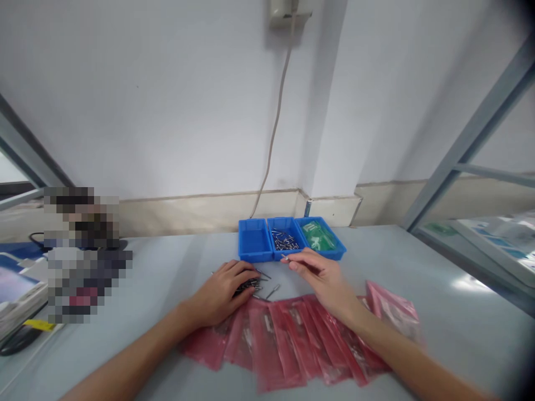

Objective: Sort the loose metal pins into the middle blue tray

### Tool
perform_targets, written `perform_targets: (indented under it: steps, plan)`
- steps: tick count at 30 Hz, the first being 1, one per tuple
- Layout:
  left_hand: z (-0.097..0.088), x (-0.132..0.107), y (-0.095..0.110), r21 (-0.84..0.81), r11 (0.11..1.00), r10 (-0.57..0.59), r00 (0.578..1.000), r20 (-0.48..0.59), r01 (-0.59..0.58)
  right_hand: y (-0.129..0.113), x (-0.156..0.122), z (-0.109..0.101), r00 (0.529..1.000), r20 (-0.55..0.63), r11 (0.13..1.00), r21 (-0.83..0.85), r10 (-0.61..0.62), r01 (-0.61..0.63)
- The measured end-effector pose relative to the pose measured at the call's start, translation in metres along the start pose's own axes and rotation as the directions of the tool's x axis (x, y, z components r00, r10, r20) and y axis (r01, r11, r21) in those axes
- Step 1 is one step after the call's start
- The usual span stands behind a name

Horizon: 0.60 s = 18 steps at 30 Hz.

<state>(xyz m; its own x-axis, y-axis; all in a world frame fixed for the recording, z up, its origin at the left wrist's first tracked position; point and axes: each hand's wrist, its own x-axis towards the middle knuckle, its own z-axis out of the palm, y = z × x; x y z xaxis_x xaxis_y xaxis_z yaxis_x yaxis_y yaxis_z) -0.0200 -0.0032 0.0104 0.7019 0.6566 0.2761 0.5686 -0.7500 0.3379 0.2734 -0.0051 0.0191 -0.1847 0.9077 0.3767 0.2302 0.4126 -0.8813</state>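
Note:
My left hand (229, 289) rests palm down at the left of a small pile of dark metal parts (251, 285), its fingers curved over the pile and its thumb apart. A slim metal part with a thicker end (273, 291) lies just right of the pile. My right hand (313, 270) is raised before the blue trays and pinches a small metal piece (285, 257) between thumb and forefinger; its exact kind is too small to make out. Several pink plastic bags (267, 345) overlap in a fanned row beneath both forearms, with small items showing inside.
Three blue trays stand by the wall: a bare left tray (254, 236), a middle tray (273, 253) holding short metal pins, and a right tray (340, 250) with green-and-clear packets. A blurred-out person (87, 256), cables and a power strip (25, 312) are at left. Metal frame bars (451, 178) slant at right.

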Motion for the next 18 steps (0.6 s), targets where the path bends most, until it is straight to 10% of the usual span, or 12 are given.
perform_targets:
  steps: [18]
  plan:
    - [0.0006, -0.0013, 0.0005, 0.015, 0.999, -0.037, 0.999, 0.035, 0.037, -0.0049, -0.0001, -0.0008, 1.0, 0.0, 1.0, -0.023, 0.007, -0.007]
